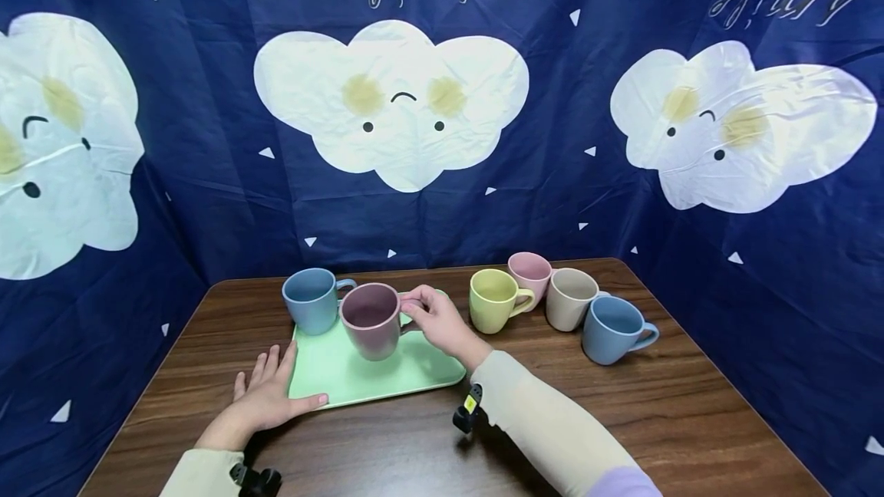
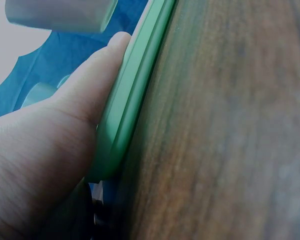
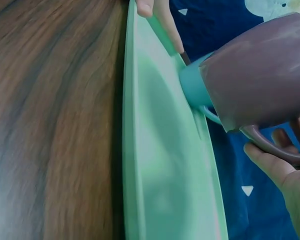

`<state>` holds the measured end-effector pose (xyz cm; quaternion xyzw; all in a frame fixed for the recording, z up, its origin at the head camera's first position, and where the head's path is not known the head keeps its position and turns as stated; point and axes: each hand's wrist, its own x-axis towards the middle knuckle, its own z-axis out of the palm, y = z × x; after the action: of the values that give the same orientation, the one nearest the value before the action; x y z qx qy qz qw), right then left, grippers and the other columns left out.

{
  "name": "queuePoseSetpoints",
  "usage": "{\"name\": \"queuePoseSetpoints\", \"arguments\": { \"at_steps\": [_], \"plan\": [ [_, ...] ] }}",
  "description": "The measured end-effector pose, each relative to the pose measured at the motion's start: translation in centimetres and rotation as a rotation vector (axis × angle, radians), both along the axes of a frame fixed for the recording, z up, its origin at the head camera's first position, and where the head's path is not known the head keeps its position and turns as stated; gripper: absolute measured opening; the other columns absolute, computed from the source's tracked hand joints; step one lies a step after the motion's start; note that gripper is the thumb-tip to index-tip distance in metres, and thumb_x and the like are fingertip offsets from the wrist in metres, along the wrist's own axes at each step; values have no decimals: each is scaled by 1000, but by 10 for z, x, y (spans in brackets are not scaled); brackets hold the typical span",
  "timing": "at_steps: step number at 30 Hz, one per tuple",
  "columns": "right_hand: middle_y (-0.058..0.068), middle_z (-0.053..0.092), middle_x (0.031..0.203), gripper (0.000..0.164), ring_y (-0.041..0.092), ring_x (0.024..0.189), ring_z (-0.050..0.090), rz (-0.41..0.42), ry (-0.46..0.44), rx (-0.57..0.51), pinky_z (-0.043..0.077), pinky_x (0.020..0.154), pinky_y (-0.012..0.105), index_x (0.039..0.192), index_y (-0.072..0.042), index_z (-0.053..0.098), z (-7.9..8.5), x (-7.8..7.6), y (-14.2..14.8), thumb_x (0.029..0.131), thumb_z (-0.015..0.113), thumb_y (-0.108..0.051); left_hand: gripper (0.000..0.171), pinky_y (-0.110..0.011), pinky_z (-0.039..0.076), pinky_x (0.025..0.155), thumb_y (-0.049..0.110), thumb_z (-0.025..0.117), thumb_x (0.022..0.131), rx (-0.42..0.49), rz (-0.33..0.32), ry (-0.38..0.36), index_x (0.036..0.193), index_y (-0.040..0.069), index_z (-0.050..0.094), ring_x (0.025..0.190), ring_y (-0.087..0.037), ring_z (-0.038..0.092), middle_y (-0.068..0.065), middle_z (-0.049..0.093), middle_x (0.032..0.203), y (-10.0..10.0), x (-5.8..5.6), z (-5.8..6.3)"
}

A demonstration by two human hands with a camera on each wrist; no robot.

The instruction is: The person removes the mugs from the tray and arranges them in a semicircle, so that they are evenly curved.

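My right hand [image 1: 442,322] grips the handle of a mauve mug [image 1: 371,320], which hangs upright over the light green tray [image 1: 359,390]. In the right wrist view a gap shows between the mauve mug [image 3: 265,75] and the tray [image 3: 160,200]. Behind it, at the tray's back left corner, stands a blue mug [image 1: 311,301] with its handle to the right. My left hand [image 1: 265,397] lies at the tray's front left corner, fingers spread, thumb over the front rim. The left wrist view has that thumb [image 2: 90,75] along the tray's edge [image 2: 125,110].
Right of the tray a yellow-green mug [image 1: 493,301], a pink mug [image 1: 529,271], a beige mug [image 1: 570,300] and a second blue mug [image 1: 611,330] stand close together on the wooden table [image 1: 552,390]. A dark blue cloth [image 1: 442,228] with clouds hangs behind and at both sides.
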<state>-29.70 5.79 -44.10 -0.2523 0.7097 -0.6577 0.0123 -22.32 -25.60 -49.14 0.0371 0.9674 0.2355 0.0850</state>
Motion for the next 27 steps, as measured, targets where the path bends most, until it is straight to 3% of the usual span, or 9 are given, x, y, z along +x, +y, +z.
{"name": "queuePoseSetpoints", "arguments": {
  "at_steps": [6, 13, 18, 20, 23, 27],
  "plan": [
    [26, 68, 113, 16, 11, 92, 67, -14, 14, -16, 59, 83, 52, 113, 14, 58, -1, 7, 29, 101, 56, 3, 132, -81, -11, 103, 75, 69, 78, 3, 4, -16, 158, -6, 2, 143, -63, -8, -45, -5, 156, 0, -1, -1],
    [18, 69, 111, 17, 7, 93, 66, -54, 21, -19, 60, 82, 41, 113, 16, 58, 2, 14, 60, 100, 55, 4, 132, -81, -11, 102, 75, 68, 79, -1, -2, -20, 159, -4, 0, 142, -64, -9, -45, -5, 156, -2, -4, -3],
    [24, 68, 111, 21, 12, 87, 69, -45, 13, -35, 54, 84, 61, 117, 19, 54, 4, 19, 85, 103, 52, 4, 132, -81, -12, 102, 75, 68, 79, 8, -4, -28, 159, -4, -1, 142, -63, -10, -45, -6, 156, -3, -4, -4],
    [25, 68, 112, 22, 12, 84, 70, -60, 6, -30, 53, 84, 63, 119, 19, 54, 6, 21, 94, 103, 51, 3, 132, -81, -13, 102, 75, 67, 79, 6, -4, -31, 159, -4, -2, 142, -63, -11, -45, -6, 156, -3, -5, -5],
    [26, 67, 114, 23, 12, 84, 70, -98, 5, -18, 55, 82, 60, 118, 19, 54, 8, 25, 109, 104, 51, 2, 132, -81, -13, 102, 76, 67, 79, 3, -5, -32, 159, -4, -2, 142, -63, -11, -45, -7, 156, -3, -5, -6],
    [30, 66, 112, 22, 10, 87, 70, -125, 24, -29, 60, 79, 47, 117, 22, 52, 11, 32, 129, 103, 50, 4, 132, -81, -13, 102, 75, 68, 80, 6, -6, -34, 159, -4, -1, 142, -63, -11, -45, -7, 156, -2, -5, -4]
  ]
}}
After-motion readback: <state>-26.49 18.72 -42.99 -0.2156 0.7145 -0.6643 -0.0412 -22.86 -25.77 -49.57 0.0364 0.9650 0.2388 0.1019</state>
